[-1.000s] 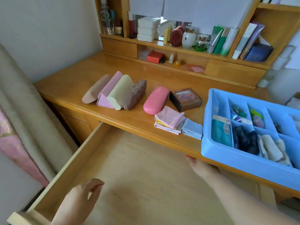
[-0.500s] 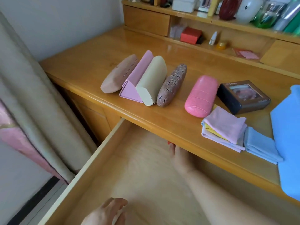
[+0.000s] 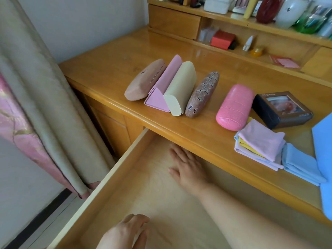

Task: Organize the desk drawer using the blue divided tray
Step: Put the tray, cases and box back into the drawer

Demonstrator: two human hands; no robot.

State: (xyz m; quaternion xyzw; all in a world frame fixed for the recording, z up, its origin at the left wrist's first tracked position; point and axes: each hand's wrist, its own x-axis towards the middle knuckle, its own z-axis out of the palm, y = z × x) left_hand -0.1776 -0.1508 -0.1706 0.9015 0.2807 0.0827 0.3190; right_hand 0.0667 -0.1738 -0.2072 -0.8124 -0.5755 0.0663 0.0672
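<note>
Drawer (image 3: 125, 186) pulled out. Right hand (image 3: 188, 168) flat on its floor near the back, fingers straight; left hand (image 3: 124, 232) loosely curled, holding nothing. Blue tray (image 3: 323, 159) sits at the desk's right edge. Judged: drawer being checked; next, lifting the tray in.

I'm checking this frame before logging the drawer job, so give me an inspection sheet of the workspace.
Surface: wooden desk, glossy; drawer pulled open, bare floor showing.
Job's things: blue tray only partly in frame at the right edge.
Clutter: five glasses cases in a row, dark box, folded cloths; bottles and a red box on the shelves.
Hands: right hand flat inside the drawer, fingers straight; left hand at the drawer front, holding nothing.
Cables: nothing seen.
Surroundings: curtain on the left, pale wall behind.
</note>
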